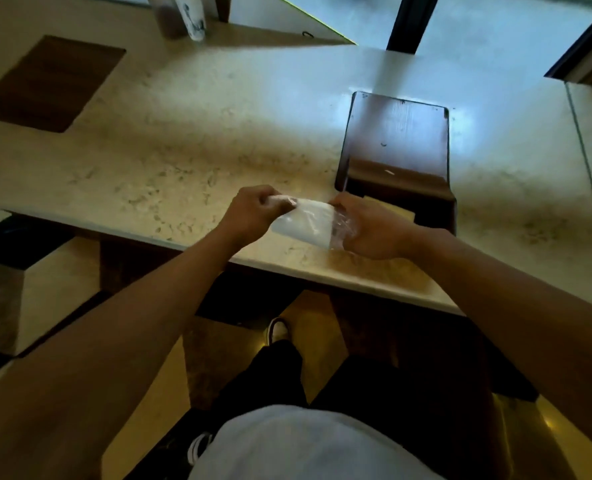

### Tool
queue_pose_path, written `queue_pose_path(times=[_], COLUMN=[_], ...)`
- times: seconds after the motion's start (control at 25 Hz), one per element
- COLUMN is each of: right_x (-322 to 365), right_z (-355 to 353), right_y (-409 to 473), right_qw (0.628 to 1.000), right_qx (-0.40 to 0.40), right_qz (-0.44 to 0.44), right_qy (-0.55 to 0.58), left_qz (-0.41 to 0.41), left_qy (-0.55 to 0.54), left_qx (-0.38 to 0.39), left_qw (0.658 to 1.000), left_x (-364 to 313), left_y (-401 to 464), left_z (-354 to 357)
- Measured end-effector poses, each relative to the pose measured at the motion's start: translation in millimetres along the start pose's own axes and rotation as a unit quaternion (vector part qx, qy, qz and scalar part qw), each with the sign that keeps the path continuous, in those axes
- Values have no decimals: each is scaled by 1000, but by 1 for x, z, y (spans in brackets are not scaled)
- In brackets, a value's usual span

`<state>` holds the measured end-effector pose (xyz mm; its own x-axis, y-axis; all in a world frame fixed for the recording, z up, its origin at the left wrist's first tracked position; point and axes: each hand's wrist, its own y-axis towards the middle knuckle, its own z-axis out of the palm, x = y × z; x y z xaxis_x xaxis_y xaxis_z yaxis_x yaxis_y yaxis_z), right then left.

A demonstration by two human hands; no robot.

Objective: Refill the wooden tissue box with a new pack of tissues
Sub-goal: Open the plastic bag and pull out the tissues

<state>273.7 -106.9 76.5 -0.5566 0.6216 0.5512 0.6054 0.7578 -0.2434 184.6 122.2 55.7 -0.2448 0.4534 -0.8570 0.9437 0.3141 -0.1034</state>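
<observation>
A white pack of tissues (pixel 305 225) in clear plastic wrap is held above the near edge of the marble counter. My left hand (pixel 249 213) pinches the wrap at the pack's left end. My right hand (pixel 370 230) grips the crinkled plastic at the right end. The dark wooden tissue box (pixel 396 147) lies on the counter just behind my right hand. A lighter wooden panel (pixel 396 209) shows at its near end, partly hidden by my hand.
The beige marble counter (pixel 183 143) has a dark brown inlay (pixel 50 83) at the far left. A tall white bottle (pixel 190 17) stands at the back edge. Below the counter edge are my legs and shoes on the floor.
</observation>
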Motion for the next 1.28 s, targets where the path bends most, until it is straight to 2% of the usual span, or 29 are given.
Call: queue_pose_path(times=[0.16, 0.32, 0.48, 0.72, 0.84, 0.96, 1.08, 1.16, 1.28], right_x=[-5, -7, -12, -9, -4, 1, 4, 5, 5], right_z=[-3, -5, -4, -4, -7, -15, -22, -25, -30], right_y=[31, 48, 62, 79, 87, 93, 95, 94, 92], right_qw=[991, 944, 850, 781, 805, 869, 937, 955, 963], right_qx=[-55, -115, -168, -174, -172, -161, -162, -173, -171], right_qz=[70, 115, 139, 202, 209, 193, 156, 135, 107], right_qy=[105, 287, 480, 564, 529, 427, 268, 200, 180], left_qz=[-118, -206, -247, -263, -277, -272, -193, -134, -96], left_qy=[-121, -199, -198, -126, -96, -111, -165, -201, -214], left_qx=[2, 6, -17, -24, -71, -105, -65, -30, -7], left_qw=[986, 958, 948, 956, 953, 950, 965, 970, 972], left_x=[30, 51, 57, 52, 54, 44, 23, 4, -20], left_y=[36, 64, 85, 89, 85, 78, 73, 74, 80], left_z=[6, 21, 29, 36, 32, 29, 31, 33, 36])
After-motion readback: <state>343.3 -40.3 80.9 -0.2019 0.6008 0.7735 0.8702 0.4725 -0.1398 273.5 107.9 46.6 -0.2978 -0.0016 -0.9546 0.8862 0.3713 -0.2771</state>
